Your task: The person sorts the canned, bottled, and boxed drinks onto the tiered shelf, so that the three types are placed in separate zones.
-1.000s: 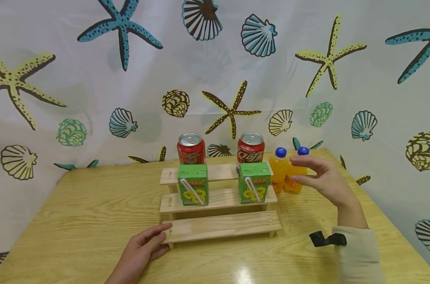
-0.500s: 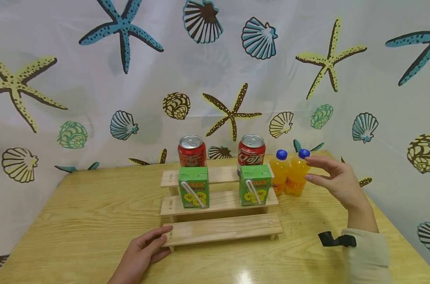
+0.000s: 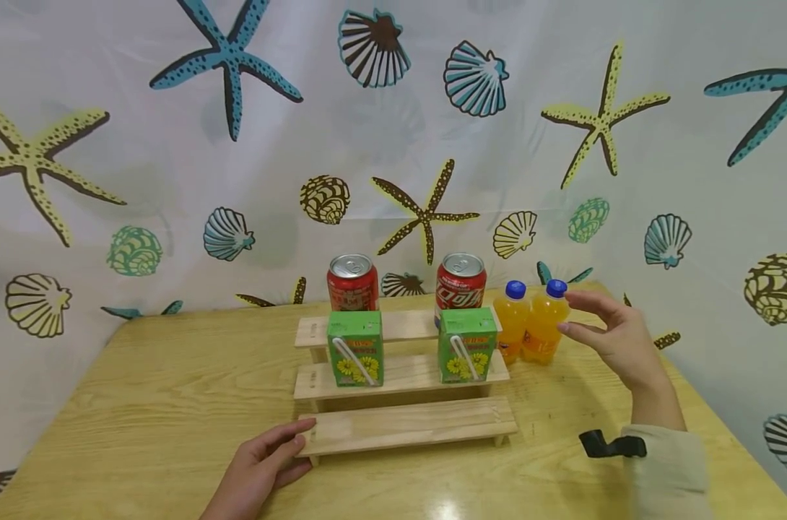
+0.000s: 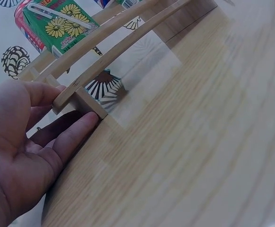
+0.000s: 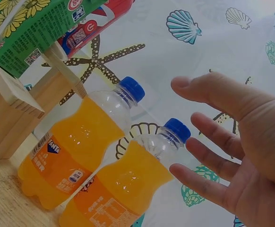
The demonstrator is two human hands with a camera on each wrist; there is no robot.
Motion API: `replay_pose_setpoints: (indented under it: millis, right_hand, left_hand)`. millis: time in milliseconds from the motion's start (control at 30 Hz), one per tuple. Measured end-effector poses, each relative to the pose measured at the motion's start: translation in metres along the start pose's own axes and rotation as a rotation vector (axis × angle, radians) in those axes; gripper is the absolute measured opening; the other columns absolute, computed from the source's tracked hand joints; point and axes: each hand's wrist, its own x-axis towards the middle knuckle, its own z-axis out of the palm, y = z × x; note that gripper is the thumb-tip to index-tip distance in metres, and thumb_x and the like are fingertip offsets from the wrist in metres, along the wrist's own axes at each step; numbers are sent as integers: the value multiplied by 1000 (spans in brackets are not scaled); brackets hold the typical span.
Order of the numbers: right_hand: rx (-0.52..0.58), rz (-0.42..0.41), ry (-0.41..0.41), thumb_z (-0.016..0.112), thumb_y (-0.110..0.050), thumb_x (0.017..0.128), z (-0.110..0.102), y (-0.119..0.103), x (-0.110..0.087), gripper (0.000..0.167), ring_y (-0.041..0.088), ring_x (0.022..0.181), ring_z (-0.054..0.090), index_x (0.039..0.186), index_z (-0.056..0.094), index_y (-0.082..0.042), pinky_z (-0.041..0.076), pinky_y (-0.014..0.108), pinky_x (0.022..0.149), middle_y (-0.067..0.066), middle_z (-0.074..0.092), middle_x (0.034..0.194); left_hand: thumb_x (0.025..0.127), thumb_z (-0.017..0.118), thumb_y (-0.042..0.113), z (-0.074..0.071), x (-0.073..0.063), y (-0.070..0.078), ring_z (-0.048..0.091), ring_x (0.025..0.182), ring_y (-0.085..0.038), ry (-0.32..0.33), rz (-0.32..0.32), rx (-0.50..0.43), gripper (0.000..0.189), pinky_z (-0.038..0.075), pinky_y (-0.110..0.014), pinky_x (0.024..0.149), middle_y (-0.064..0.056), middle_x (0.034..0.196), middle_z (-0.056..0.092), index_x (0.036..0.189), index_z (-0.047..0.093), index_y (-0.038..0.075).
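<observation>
- Now the left hand [image 3: 260,462] pinches the near left corner of the wooden stand [image 3: 409,427], one fingertip at the lowest step's end, another against its leg; fingers deeper in fall into shadow.
- Across on the other side, the right hand [image 3: 621,347] is spread, thumb and fingers apart, just beside the right bottle [image 3: 541,331]; the sleeve [image 3: 669,469] runs off the head view's lower edge.
- That bottle's base slips out of the right wrist view, while the left bottle [image 3: 512,321] tucks partly behind the stand's end.
- Up on the middle step, the left carton [image 3: 356,350] and right carton [image 3: 468,347] stand upright, blocking the lower parts of the left can [image 3: 352,285] and right can [image 3: 461,285] on top.
- Underneath, the table [image 3: 192,383], its near edge out of frame.
</observation>
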Motion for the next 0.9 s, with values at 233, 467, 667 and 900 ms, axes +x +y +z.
replay_pose_setpoints:
  millis: [233, 467, 667, 900]
  right_hand:
    - [20, -8, 15, 73, -10, 92, 5, 8, 0, 53, 10, 123, 52, 140, 55, -2, 54, 12, 88, -6, 56, 133]
    - [-20, 2, 46, 75, -13, 91, 9, 11, 3, 53, 17, 119, 51, 140, 55, -5, 52, 11, 89, 0, 55, 134]
    - [-55, 52, 88, 75, -18, 91, 10, 14, 5, 56, 15, 118, 51, 142, 53, -7, 51, 10, 87, 8, 51, 141]
    - [-71, 126, 138, 75, -22, 92, 14, 22, 8, 65, 26, 126, 47, 149, 46, -10, 49, 7, 85, 13, 44, 151]
  left_hand:
    - [103, 58, 17, 0, -1, -1, 55, 129, -25, -20, 14, 31, 39, 60, -37, 91, -19, 153, 44, 140, 59, 6]
    - [103, 57, 16, 0, 0, 1, 55, 129, -25, -12, 15, 34, 38, 60, -37, 91, -19, 153, 44, 139, 59, 6]
    - [103, 56, 14, 1, -1, 0, 53, 132, -28, -1, 10, 32, 37, 60, -37, 90, -20, 152, 45, 139, 59, 5]
    - [103, 56, 14, 0, 0, 0, 52, 133, -30, -5, 6, 27, 37, 60, -37, 91, -19, 152, 45, 139, 59, 5]
